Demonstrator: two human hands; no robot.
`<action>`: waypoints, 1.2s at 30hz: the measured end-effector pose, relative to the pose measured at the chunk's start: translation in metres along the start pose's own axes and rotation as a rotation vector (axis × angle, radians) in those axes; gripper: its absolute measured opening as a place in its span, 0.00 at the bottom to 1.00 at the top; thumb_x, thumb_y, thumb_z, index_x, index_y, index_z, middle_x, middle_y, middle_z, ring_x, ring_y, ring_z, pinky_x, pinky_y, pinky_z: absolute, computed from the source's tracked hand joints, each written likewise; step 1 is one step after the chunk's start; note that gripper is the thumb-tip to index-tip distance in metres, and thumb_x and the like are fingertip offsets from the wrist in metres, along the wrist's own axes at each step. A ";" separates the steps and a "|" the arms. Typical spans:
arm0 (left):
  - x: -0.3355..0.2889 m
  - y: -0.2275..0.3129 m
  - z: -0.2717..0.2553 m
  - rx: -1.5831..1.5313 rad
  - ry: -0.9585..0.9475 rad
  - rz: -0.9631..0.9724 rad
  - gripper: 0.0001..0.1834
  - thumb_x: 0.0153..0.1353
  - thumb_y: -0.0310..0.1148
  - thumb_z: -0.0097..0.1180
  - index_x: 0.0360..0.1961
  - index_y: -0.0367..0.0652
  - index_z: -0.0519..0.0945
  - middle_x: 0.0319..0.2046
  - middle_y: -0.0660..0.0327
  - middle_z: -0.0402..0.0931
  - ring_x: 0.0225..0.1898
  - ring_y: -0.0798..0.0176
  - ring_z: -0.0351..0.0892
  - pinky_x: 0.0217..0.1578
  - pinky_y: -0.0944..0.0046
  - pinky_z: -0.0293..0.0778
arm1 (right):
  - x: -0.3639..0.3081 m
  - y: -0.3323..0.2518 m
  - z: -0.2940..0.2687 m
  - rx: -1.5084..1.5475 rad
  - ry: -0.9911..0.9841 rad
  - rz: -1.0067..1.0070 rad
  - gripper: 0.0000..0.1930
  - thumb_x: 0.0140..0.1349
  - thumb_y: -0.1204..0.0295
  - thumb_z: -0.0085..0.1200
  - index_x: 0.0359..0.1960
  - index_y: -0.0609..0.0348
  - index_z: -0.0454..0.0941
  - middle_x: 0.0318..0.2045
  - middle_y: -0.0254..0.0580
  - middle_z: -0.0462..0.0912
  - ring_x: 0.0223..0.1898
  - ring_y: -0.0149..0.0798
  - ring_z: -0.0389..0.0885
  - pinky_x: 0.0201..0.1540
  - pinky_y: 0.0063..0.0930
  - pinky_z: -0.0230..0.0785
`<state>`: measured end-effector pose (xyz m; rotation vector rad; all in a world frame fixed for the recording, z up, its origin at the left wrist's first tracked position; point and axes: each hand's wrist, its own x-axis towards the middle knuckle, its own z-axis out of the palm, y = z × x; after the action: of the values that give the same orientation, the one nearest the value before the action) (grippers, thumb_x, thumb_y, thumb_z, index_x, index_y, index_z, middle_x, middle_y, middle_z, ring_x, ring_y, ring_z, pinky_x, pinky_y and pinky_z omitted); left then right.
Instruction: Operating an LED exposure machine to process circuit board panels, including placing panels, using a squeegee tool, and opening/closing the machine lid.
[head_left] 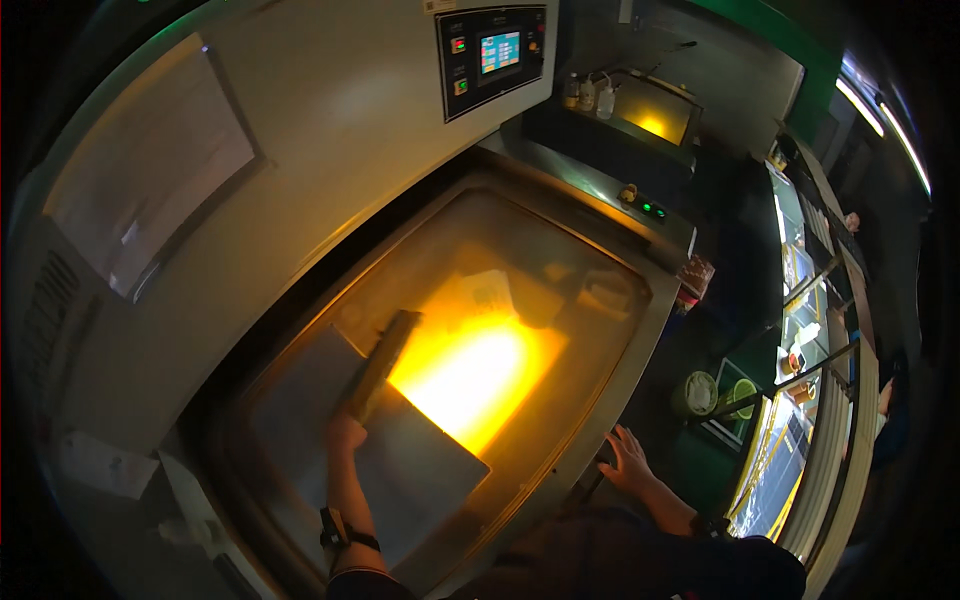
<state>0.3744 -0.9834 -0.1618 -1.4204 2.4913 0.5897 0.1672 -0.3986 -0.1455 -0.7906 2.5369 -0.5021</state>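
Note:
My left hand (347, 432) is closed around the near end of a long, dark bar-shaped tool (386, 358). Whether it is a roller or a squeegee I cannot tell. The tool slants over the far edge of a flat grey sheet (420, 490), which lies on the near left part of a machine bed (610, 345). Beyond the sheet, bright yellow light (480, 370) glows from the bed. At the bed's right front rim, my right hand (630, 465) rests with its fingers apart, holding nothing.
Over the bed's far left side rises a pale machine housing (330, 130) with a control panel (495, 58). Small bottles (603, 98) stand at the back beside another yellow-lit surface. To my right are buckets (700, 392) and a lit rack (775, 470).

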 end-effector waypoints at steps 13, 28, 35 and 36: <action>-0.285 0.055 0.139 0.002 -0.362 0.348 0.44 0.55 0.34 0.58 0.74 0.52 0.54 0.72 0.59 0.56 0.70 0.54 0.60 0.68 0.45 0.58 | 0.135 -0.117 -0.005 -0.644 -0.618 -0.873 0.33 0.63 0.58 0.54 0.71 0.39 0.59 0.70 0.36 0.62 0.70 0.47 0.60 0.68 0.62 0.53; -0.426 0.269 0.261 -0.337 -0.044 -0.496 0.44 0.60 0.52 0.56 0.74 0.59 0.51 0.77 0.62 0.38 0.75 0.42 0.38 0.64 0.25 0.50 | 0.221 0.043 -0.006 -0.510 -0.038 -1.336 0.22 0.61 0.72 0.52 0.58 0.36 0.77 0.64 0.33 0.73 0.65 0.45 0.69 0.52 0.48 0.70; -0.506 0.269 0.295 -0.543 -0.338 -0.778 0.43 0.62 0.51 0.53 0.75 0.58 0.51 0.76 0.62 0.43 0.74 0.47 0.45 0.67 0.32 0.52 | 0.278 0.126 0.011 -0.651 -0.409 -0.628 0.45 0.53 0.83 0.62 0.71 0.34 0.58 0.74 0.29 0.56 0.72 0.41 0.57 0.62 0.62 0.61; -0.514 0.261 0.299 -0.591 -0.384 -0.793 0.42 0.62 0.51 0.54 0.75 0.57 0.51 0.75 0.62 0.46 0.74 0.48 0.48 0.67 0.35 0.53 | 0.296 0.143 0.025 -0.637 -0.404 -0.626 0.45 0.53 0.83 0.62 0.71 0.34 0.58 0.74 0.29 0.56 0.72 0.41 0.57 0.62 0.62 0.61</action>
<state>0.4097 -0.3353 -0.1768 -2.0532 1.3275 1.2928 -0.1037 -0.4716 -0.3185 -1.7324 2.0264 0.3036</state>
